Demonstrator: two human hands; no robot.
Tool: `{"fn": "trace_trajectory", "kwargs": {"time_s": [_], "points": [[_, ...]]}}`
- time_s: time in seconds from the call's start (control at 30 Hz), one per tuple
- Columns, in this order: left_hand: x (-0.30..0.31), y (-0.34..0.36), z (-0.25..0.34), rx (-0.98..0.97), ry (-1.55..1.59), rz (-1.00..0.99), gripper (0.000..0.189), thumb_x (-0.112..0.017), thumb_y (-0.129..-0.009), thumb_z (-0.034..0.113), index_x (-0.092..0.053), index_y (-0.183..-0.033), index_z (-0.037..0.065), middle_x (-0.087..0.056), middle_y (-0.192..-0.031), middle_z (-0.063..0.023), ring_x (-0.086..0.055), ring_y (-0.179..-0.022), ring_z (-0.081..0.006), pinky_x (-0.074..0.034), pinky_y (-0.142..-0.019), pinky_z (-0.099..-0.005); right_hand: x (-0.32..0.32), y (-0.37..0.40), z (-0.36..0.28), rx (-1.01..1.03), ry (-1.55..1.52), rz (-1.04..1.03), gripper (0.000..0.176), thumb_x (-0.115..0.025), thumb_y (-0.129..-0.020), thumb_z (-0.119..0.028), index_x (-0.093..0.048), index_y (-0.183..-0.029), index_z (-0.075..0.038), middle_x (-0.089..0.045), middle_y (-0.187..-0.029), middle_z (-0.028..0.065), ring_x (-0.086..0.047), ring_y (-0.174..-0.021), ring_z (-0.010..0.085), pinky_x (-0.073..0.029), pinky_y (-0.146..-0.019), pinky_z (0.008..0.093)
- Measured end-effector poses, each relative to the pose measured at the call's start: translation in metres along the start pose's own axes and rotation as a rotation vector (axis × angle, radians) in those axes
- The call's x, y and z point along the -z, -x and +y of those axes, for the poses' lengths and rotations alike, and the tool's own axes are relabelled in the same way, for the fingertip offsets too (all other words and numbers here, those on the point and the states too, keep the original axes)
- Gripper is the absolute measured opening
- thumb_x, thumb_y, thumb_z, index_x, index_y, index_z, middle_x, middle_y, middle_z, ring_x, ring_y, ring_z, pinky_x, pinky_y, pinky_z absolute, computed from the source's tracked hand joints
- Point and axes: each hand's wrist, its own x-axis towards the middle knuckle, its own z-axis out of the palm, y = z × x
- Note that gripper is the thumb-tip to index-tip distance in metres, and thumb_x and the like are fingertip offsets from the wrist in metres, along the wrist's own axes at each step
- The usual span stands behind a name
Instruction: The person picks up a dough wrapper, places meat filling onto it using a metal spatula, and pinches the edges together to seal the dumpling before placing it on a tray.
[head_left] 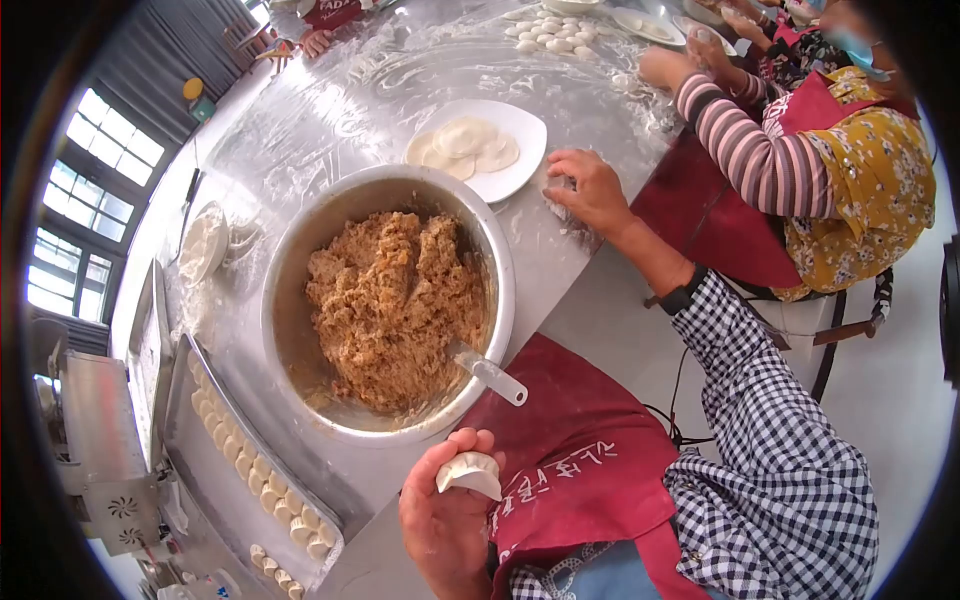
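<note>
My left hand point(440, 520) is at the bottom of the head view, fingers curled round a folded white dumpling point(470, 476). Beyond it stands a big metal bowl point(277, 345) of brown minced filling point(385, 300). A flat metal filling spatula point(490, 374) leans on the bowl's near rim, its blade tip in the filling. My right hand point(592, 196), with a dark band at the wrist, is low over the table edge. Its fingers are bent round something small and greyish-white that I cannot make out. Close by, a white plate point(530, 130) carries several round dough wrappers point(465, 138).
On the left, a metal tray point(220, 490) holds rows of dumplings point(240, 450). A bowl of flour point(204, 244) stands behind it. A co-worker in striped sleeves point(755, 145) works on the right. More dough pieces point(550, 35) lie on the floury table point(330, 120).
</note>
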Motion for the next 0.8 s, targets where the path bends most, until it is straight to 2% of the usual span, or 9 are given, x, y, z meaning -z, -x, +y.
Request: {"fn": "trace_trajectory", "kwargs": {"time_s": [0.17, 0.23, 0.33, 0.4, 0.47, 0.57, 0.67, 0.73, 0.8], "points": [[0.001, 0.000, 0.002, -0.017, 0.001, 0.031, 0.053, -0.040, -0.091, 0.034, -0.044, -0.117, -0.012, -0.049, -0.118, -0.0250, -0.049, -0.112, -0.0351, -0.042, -0.094, -0.0468, -0.013, 0.000, 0.010, 0.018, -0.044, -0.016, 0.009, -0.063, -0.068, -0.012, -0.062, -0.073, -0.005, -0.063, -0.100, 0.0074, -0.056, -0.087, 0.0293, -0.045, -0.078, 0.0362], [0.000, 0.002, 0.004, -0.020, -0.084, 0.002, 0.055, -0.040, -0.091, 0.035, -0.043, -0.118, -0.012, -0.048, -0.120, -0.0250, -0.048, -0.113, -0.0343, -0.041, -0.095, -0.0447, -0.001, -0.002, 0.003, 0.035, -0.057, -0.004, 0.005, -0.060, -0.071, -0.009, -0.062, -0.074, -0.005, -0.063, -0.097, 0.0079, -0.057, -0.088, 0.0271, -0.045, -0.078, 0.0311], [-0.002, 0.004, 0.000, -0.091, -0.109, 0.034, 0.053, -0.038, -0.092, 0.036, -0.044, -0.117, -0.011, -0.048, -0.119, -0.0235, -0.049, -0.112, -0.0326, -0.041, -0.094, -0.0437, 0.011, 0.007, -0.030, -0.132, -0.223, -0.024, 0.007, -0.057, -0.078, -0.006, -0.062, -0.077, -0.002, -0.063, -0.100, 0.0086, -0.058, -0.089, 0.0209, -0.044, -0.079, 0.0255], [-0.003, 0.002, 0.001, -0.109, -0.155, 0.020, 0.054, -0.038, -0.092, 0.038, -0.044, -0.117, -0.009, -0.049, -0.118, -0.0234, -0.050, -0.111, -0.0317, -0.042, -0.093, -0.0435, 0.030, 0.011, -0.061, -0.288, -0.712, 0.024, 0.010, -0.055, -0.083, -0.006, -0.061, -0.081, 0.001, -0.061, -0.104, 0.0115, -0.056, -0.092, 0.0156, -0.042, -0.081, 0.0247], [-0.001, 0.002, 0.000, -0.116, -0.155, 0.020, 0.054, -0.038, -0.092, 0.038, -0.044, -0.117, -0.009, -0.049, -0.119, -0.0236, -0.050, -0.111, -0.0317, -0.042, -0.093, -0.0430, 0.055, 0.018, -0.119, -0.182, -0.835, 0.012, 0.011, -0.053, -0.085, -0.005, -0.058, -0.082, 0.004, -0.059, -0.108, 0.0149, -0.055, -0.092, 0.0159, -0.042, -0.083, 0.0278], [0.007, 0.002, 0.000, -0.115, -0.143, -0.046, 0.054, -0.037, -0.092, 0.037, -0.043, -0.120, -0.010, -0.046, -0.123, -0.0234, -0.047, -0.114, -0.0305, -0.040, -0.095, -0.0417, 0.086, 0.038, -0.183, 0.120, -0.792, -0.173, 0.013, -0.048, -0.086, -0.010, -0.050, -0.082, 0.002, -0.051, -0.117, 0.0215, -0.050, -0.102, 0.0265, -0.039, -0.089, 0.0409], [0.011, 0.006, 0.000, -0.100, -0.099, -0.083, 0.054, -0.036, -0.093, 0.034, -0.040, -0.123, -0.010, -0.043, -0.127, -0.0227, -0.045, -0.116, -0.0290, -0.038, -0.097, -0.0404, 0.088, 0.058, -0.230, 0.204, -0.894, -0.384, 0.015, -0.059, -0.082, -0.015, -0.051, -0.078, -0.003, -0.055, -0.109, 0.0211, -0.055, -0.094, 0.0273, -0.042, -0.085, 0.0407], [0.014, 0.010, 0.001, -0.089, -0.072, -0.064, 0.053, -0.035, -0.094, 0.034, -0.039, -0.124, -0.010, -0.043, -0.127, -0.0223, -0.045, -0.116, -0.0287, -0.037, -0.097, -0.0398, 0.069, 0.065, -0.243, 0.396, -0.913, -0.437, 0.014, -0.062, -0.080, -0.013, -0.052, -0.077, -0.004, -0.058, -0.103, 0.0202, -0.058, -0.088, 0.0282, -0.045, -0.079, 0.0389], [0.019, 0.015, 0.001, -0.062, -0.013, -0.084, 0.054, -0.034, -0.094, 0.033, -0.037, -0.126, -0.011, -0.042, -0.128, -0.0212, -0.045, -0.117, -0.0277, -0.036, -0.098, -0.0384, 0.054, 0.072, -0.252, 0.393, -0.896, -0.428, 0.013, -0.064, -0.075, -0.008, -0.053, -0.076, -0.001, -0.058, -0.101, 0.0205, -0.059, -0.086, 0.0271, -0.047, -0.074, 0.0352]]}}
